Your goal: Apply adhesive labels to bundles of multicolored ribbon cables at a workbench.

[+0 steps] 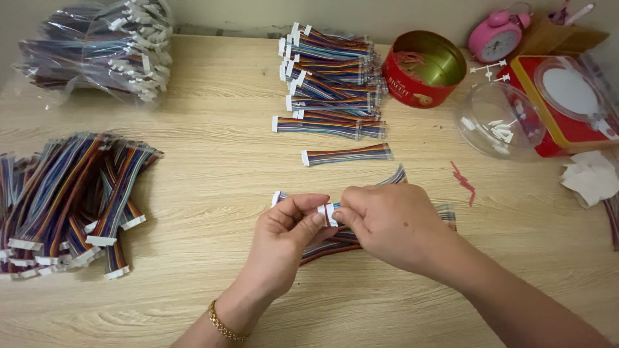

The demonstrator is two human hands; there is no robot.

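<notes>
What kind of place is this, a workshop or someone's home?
Probably a home table used for piecework: heaps of rainbow ribbon cables cover the wooden table, beside a pink alarm clock and a round red tin.

— What does the person wear?
— Both forearms are bare, with no sleeves in view. A thin gold chain bracelet (222, 325) circles the wrist just below the left hand (284, 235).
— And the right hand (387, 222)?
— No ring, watch or bracelet shows there.
</notes>
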